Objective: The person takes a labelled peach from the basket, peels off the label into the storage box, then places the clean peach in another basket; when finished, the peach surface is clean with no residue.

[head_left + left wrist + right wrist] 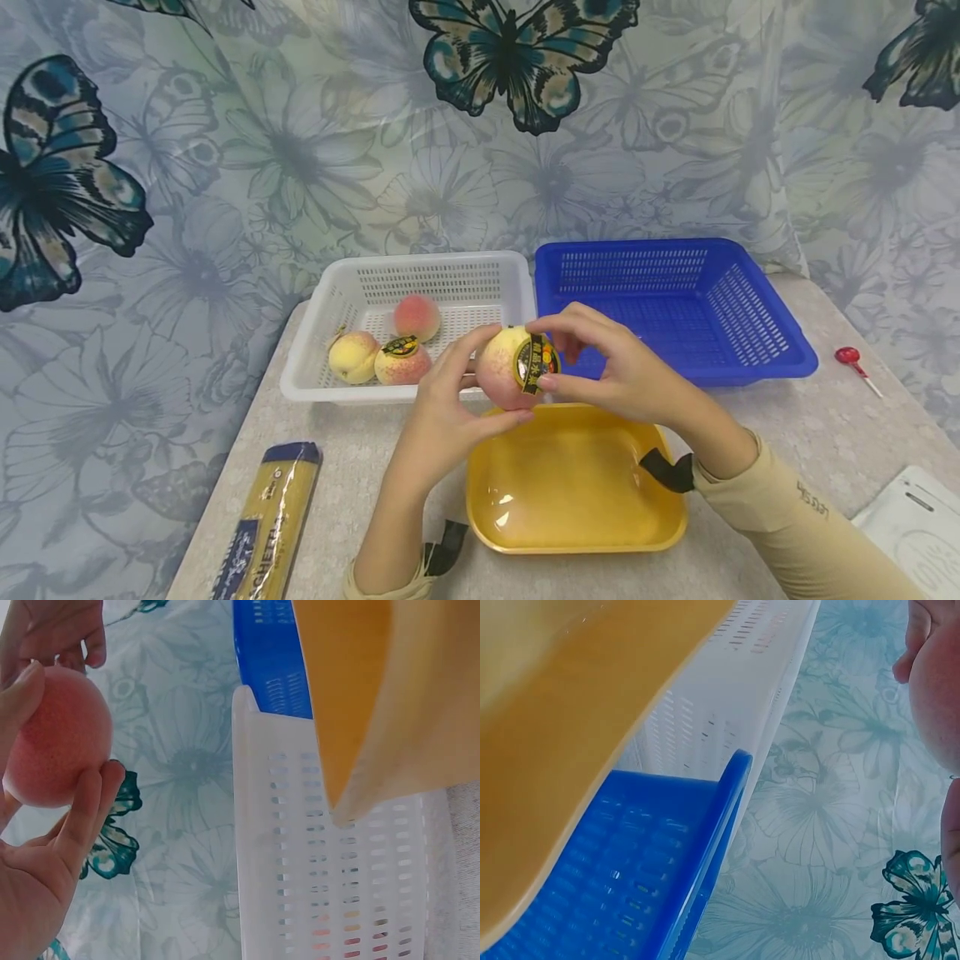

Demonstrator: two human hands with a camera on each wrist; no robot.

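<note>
Peach [504, 368] up over the yellow tray [573, 533], left hand [438, 417] cupping it w/ curled fingers, right hand [607, 367] pinching the sticker [534, 363]. Prob light, soft-skinned, bruises easy, so hold round the sides, gentle. Three more in the white basket [315, 385].

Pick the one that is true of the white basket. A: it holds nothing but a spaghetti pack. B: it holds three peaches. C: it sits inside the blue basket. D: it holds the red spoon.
B: the head view shows three peaches lying in the white basket, while a fourth peach is held above the yellow tray by the left hand and right hand.
</note>
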